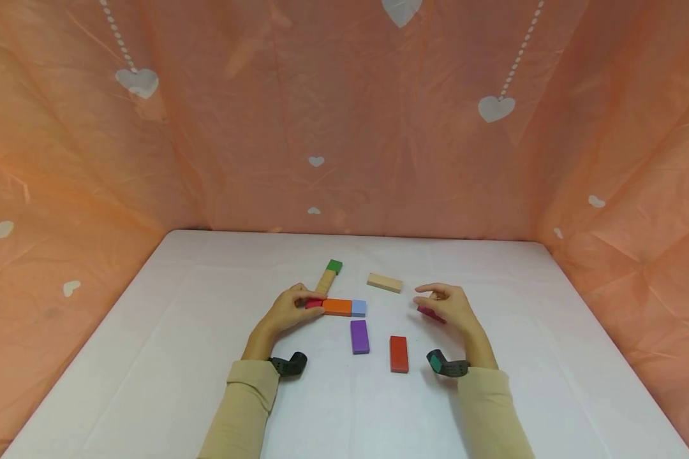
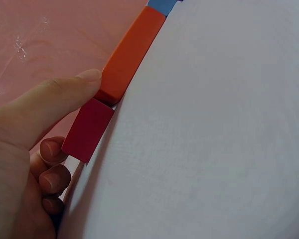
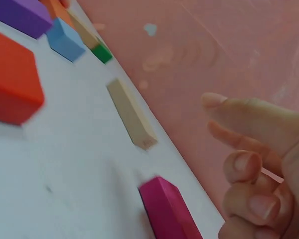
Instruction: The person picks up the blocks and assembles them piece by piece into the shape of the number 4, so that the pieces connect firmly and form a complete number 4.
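My left hand [image 1: 289, 310] pinches a crimson wooden block [image 2: 88, 129] between thumb and index finger; its other fingers curl behind in the left wrist view. End to end with that block lies an orange block [image 1: 337, 307], then a light blue one [image 1: 358, 308]. From the crimson end, a plain wood block [image 1: 325, 281] slants away to a green block [image 1: 335, 266]. My right hand [image 1: 450, 307] hovers by a magenta block [image 3: 167, 206], thumb and index finger apart with nothing between them. In the head view, that hand partly hides the magenta block.
A purple block [image 1: 360, 337] lies in front of the row, with a red block [image 1: 399, 354] to its right. Another plain wood block [image 1: 385, 282] lies farther back. The white table [image 1: 149, 357] meets an orange curtain [image 1: 350, 191] with hearts behind it.
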A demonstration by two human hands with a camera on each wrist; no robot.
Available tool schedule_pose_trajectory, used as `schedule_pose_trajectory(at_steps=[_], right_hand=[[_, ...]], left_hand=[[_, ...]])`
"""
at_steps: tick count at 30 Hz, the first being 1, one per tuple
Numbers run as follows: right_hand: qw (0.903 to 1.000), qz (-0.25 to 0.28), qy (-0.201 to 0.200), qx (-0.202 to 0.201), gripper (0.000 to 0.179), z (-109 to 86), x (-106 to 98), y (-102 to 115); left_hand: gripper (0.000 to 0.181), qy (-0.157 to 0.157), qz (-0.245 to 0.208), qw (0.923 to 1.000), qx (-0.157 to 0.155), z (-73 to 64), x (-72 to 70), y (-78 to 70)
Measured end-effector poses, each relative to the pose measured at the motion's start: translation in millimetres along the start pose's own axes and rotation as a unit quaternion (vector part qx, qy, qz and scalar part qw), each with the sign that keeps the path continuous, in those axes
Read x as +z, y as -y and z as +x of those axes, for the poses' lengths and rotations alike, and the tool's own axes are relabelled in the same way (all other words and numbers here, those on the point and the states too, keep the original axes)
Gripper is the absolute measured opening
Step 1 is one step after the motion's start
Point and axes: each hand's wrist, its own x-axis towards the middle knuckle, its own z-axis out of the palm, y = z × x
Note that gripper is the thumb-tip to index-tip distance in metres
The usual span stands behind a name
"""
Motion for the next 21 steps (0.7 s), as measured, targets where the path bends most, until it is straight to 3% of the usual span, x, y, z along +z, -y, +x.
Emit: schedule_pose_trajectory(at_steps=[11, 21], right_hand=[[0.9988, -0.030, -0.026, 0.029, 0.045, -2.7, -18.1, -20.3], [0.9978, 0.008, -0.006, 0.066, 0.051, -5.7, -22.9, -29.2]], left_hand=[[0.030, 0.004, -0.006, 1.0000, -0.003, -0.5, 0.0, 2.1], [0.030, 0.006, -0.008, 0.9999, -0.002, -0.6, -0.3, 0.9]])
